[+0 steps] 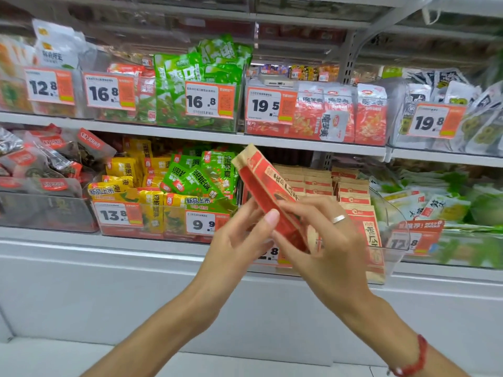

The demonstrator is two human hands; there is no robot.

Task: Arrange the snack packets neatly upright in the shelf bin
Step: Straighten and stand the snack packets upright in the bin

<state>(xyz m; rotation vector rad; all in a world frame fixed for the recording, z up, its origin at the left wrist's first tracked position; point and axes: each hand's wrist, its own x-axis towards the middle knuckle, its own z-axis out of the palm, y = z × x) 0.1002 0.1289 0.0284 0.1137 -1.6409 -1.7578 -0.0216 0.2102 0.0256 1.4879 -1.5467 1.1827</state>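
Both hands, the left hand (239,235) and right hand (324,246), pinch a red snack packet (268,191), tilted just in front of the clear bin (392,251). It should be stood straight, then slid in beside the standing packets (351,191).

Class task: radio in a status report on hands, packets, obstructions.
Both hands, left hand and right hand, gripping red-and-brown packets, tilted, outside the clear bin. Bin's standing packets upright. Nothing blocking.

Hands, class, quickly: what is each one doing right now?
Left hand: fingers curled round the lower end of the red-and-brown packets, holding them.
Right hand: fingers also gripping the same packets from the other side.
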